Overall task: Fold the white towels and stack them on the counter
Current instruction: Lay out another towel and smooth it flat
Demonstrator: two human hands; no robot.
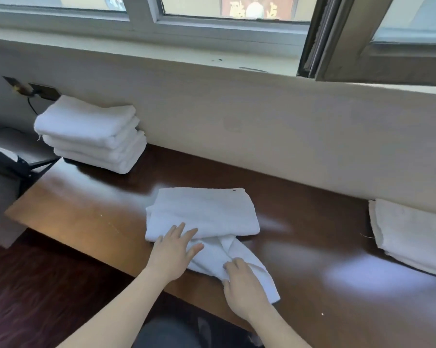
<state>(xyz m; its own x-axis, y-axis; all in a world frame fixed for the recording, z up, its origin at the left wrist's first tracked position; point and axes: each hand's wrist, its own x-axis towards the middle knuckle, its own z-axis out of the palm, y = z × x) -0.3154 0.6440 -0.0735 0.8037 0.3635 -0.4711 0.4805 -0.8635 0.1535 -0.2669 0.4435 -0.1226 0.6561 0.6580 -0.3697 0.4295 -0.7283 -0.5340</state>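
**One towel half folded at mid-counter, both hands on it**

We see the half-folded towel [203, 212] lying near the middle of the dark wooden counter [86, 209], closer to its front edge than to the wall. Its far part is already doubled into a flat, roughly square pad. A loose, rumpled tail runs from the pad's near edge toward the front right and reaches the counter's front edge.

The left hand [173, 252] lies flat on the near left corner of the pad. Its fingers are straight and spread, pressing the cloth down without curling round it. The right hand [242, 285] is on the loose tail, just beside the left hand. Its fingers are curled, and the cloth is bunched and pinched between them and the thumb.

At the far left end of the counter, against the pale wall [262, 126], stands the stack of folded towels [91, 136]. It is several layers high and well apart from the towel in hand. We cannot count the layers with certainty.

At the right edge of the view, more white towelling [410, 229] lies on the counter by the wall, partly cut off by the frame. A dark wall socket [44, 91] sits just behind the stack, and a window [232, 13] runs above the sill.
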